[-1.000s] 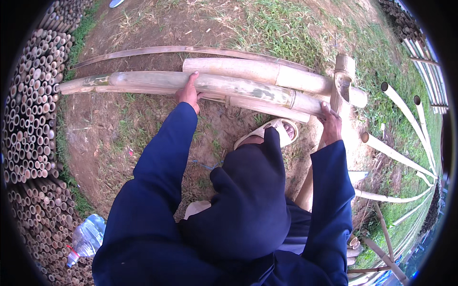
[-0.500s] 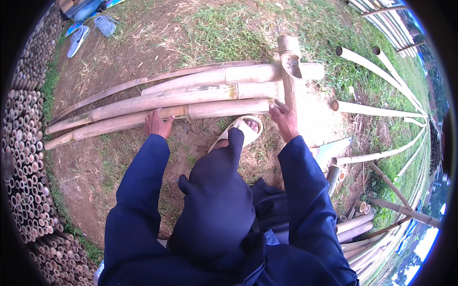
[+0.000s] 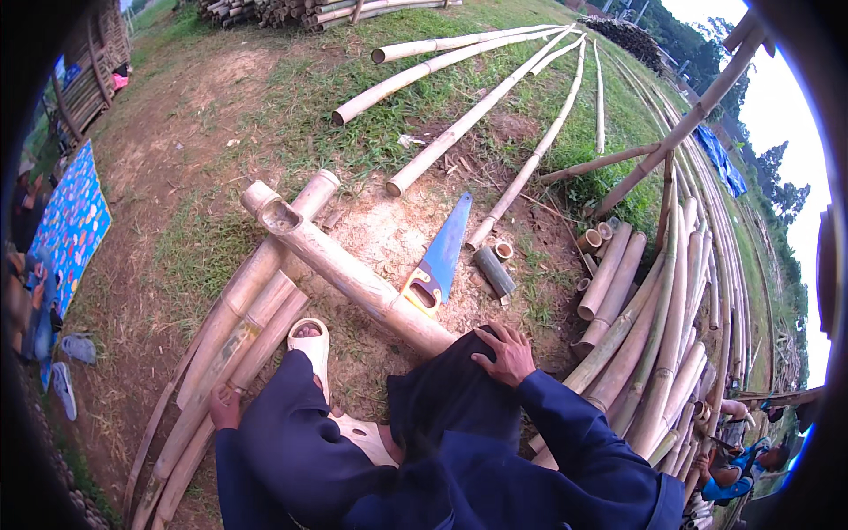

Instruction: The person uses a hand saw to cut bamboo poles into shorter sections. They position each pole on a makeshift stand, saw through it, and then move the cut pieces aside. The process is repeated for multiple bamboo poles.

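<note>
My left hand (image 3: 226, 407) is at the near bamboo pole (image 3: 265, 340), its fingers bent over the pole's side. Farther left lie more long poles, among them a mottled one (image 3: 231, 344). On my dark-trousered right knee rests my right hand (image 3: 510, 355), fingers spread and holding nothing. A thick bamboo piece (image 3: 353, 281) with a notch cut near its far end lies crosswise over one pole, its near end by that knee. Beyond it, a handsaw (image 3: 446, 252) with a yellow-and-black handle lies flat on pale sawdust, untouched.
Short bamboo offcuts (image 3: 495, 272) lie right of the saw. Several long poles (image 3: 481, 119) stretch away over the grass. A bamboo stack (image 3: 658, 353) and a slanting post (image 3: 685, 115) stand at the right. People are at the far right and left edges, near a blue patterned sheet (image 3: 75, 225).
The view has swung right, bringing the saw into full sight. My right hand has left the notched bamboo and moved onto my knee. My left hand stays at the near pole.
</note>
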A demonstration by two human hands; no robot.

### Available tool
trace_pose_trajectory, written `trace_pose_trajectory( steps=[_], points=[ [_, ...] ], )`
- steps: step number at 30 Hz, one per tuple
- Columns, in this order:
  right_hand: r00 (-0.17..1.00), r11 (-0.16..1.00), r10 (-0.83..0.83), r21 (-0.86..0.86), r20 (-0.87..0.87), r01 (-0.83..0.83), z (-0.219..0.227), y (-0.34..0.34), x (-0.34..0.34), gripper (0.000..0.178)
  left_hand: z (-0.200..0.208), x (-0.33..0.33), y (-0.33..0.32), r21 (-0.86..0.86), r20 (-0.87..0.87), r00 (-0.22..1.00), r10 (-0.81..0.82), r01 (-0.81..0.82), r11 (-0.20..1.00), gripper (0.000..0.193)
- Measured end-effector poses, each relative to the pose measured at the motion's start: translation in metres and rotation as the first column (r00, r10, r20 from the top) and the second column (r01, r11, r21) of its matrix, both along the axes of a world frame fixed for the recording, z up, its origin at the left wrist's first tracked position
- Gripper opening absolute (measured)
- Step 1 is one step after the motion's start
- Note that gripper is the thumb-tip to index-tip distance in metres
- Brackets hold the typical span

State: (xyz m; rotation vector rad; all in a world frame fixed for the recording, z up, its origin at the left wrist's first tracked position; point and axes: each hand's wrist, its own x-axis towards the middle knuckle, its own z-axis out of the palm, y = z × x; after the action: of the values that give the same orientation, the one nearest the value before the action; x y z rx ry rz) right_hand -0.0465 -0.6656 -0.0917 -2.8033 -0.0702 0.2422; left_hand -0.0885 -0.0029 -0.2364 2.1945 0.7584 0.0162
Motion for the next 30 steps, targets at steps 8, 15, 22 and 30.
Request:
trace_pose_trajectory(
  steps=[8,15,22,30],
  points=[
    [0.981,0.949,-0.189,0.248,-0.047,0.195,-0.034,-0.022,-0.008,0.079,0.217,0.077,-0.146,-0.702,0.236,0.824,-0.515,0.511,0.496,0.053],
    [0.948,0.973,-0.182,0.089,-0.263,0.211,-0.056,-0.066,0.098,0.057,0.269,0.043,-0.149,-0.666,0.324,0.710,-0.625,0.641,0.383,0.064],
    [0.986,0.921,-0.112,0.359,-0.123,0.149,-0.106,-0.017,0.288,0.050,0.187,0.020,-0.128,-0.809,0.169,0.962,-0.215,0.260,0.528,0.072],
    [0.772,0.527,-0.543,0.581,-0.332,0.621,-0.179,0.076,0.509,0.066,0.145,0.014,-0.112,-0.740,-0.084,0.989,0.118,-0.141,0.657,0.069]
  ],
)
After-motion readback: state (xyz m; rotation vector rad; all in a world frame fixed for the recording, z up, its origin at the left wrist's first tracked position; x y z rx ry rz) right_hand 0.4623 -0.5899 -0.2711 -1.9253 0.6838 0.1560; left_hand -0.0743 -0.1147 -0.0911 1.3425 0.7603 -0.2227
